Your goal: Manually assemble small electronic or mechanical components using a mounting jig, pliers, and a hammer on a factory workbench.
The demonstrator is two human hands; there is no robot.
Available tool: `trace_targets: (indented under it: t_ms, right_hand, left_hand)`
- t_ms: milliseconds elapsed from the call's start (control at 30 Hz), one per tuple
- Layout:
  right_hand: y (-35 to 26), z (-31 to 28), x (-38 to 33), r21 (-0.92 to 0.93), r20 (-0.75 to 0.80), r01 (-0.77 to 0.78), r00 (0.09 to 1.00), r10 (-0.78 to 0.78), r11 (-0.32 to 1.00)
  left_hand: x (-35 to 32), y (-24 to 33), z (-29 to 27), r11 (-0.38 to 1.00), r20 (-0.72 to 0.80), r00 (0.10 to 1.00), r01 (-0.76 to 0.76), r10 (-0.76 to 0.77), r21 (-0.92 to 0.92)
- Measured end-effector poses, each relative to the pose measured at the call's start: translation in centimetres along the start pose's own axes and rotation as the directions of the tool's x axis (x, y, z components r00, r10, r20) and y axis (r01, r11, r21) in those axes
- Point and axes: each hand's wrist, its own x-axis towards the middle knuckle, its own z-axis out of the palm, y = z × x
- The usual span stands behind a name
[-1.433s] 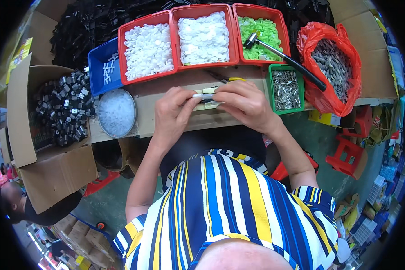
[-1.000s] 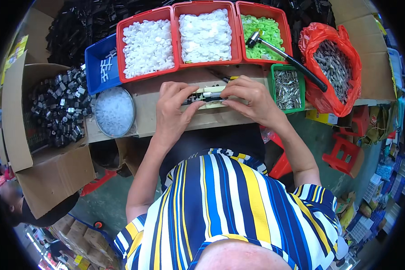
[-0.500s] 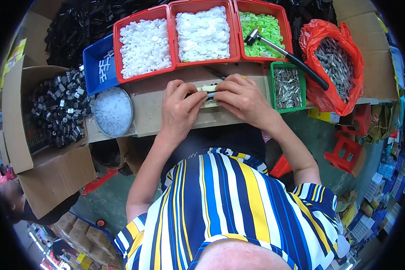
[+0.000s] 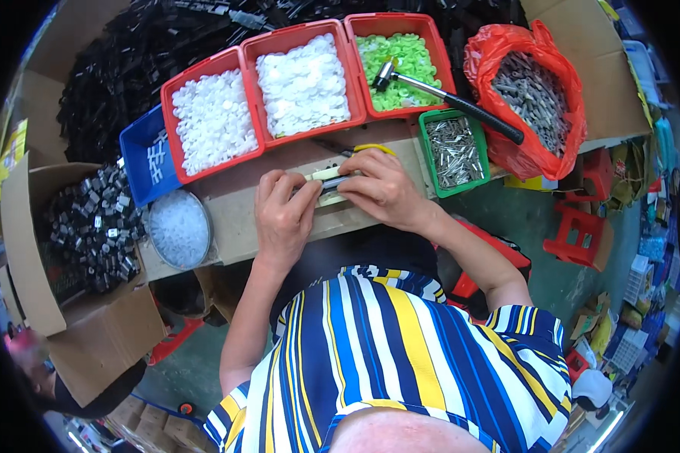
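1. I see the cardboard-topped workbench (image 4: 234,204) under most of the containers; my landmark on it is the middle red bin (image 4: 317,132) of white discs.
2. Down and left of that bin, a cardboard box (image 4: 34,249) holds small black blocks.
3. To its right, a red plastic bag (image 4: 480,64) gapes over grey tubular pieces.
4. Flanking it are the left red bin (image 4: 225,165) of small white pieces and the right red bin (image 4: 438,57) of green ones; farther left, a blue bin (image 4: 134,162).
5. Just below it, the left hand (image 4: 281,219) has thumb and fingers drawn together, their grip hidden from me; the right hand (image 4: 389,189) pinches a part's right end.
6. Down-right sits a green bin (image 4: 465,188) of metal pins; down-left, a round pan (image 4: 210,234) of translucent bits.
7. Right of it, a hammer (image 4: 483,118) lies across the right red bin.
8. Just below its front edge: yellow-handled pliers (image 4: 376,147).
9. Lower again, between the hands, a cream block (image 4: 326,174).
10. Over that, a slim grey-and-black part (image 4: 331,183). I'd hold it level, press both ends evenly and spread my fingertips enough to see the seam.
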Motion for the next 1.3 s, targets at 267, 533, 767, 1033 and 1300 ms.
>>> trace_targets:
  t_ms: [267,533,767,1033,1300]
  right_hand:
    - [5.8,-8.1,8.8,-0.262,-0.202,-0.088,0.979,0.035,0.961]
    - [15.9,-10.2,17.8,-0.768,-0.300,-0.271,0.953,0.049,0.581]
    - [15.8,-10.6,18.0,-0.773,-0.165,-0.125,0.986,-0.007,0.622]
    - [8.1,-10.9,13.3,-0.129,-0.342,-0.025,0.939,-0.021,0.991]
    - [-0.3,-5.2,5.8,0.828,0.092,-0.318,0.889,0.449,0.461]
  left_hand:
    - [-0.3,-0.3,-0.4,0.998,0.007,0.999,0.035,-0.035,-0.049]
    - [0.2,0.3,-0.5,0.997,0.017,0.999,0.043,-0.042,-0.070]
    - [0.2,0.2,-0.8,0.997,0.014,0.999,0.037,-0.036,-0.071]
    - [1.5,0.5,-2.7,0.965,-0.088,0.981,0.149,-0.172,-0.218]
    - [3.7,0.4,-2.2,-0.010,0.290,0.754,0.352,-0.589,-0.936]
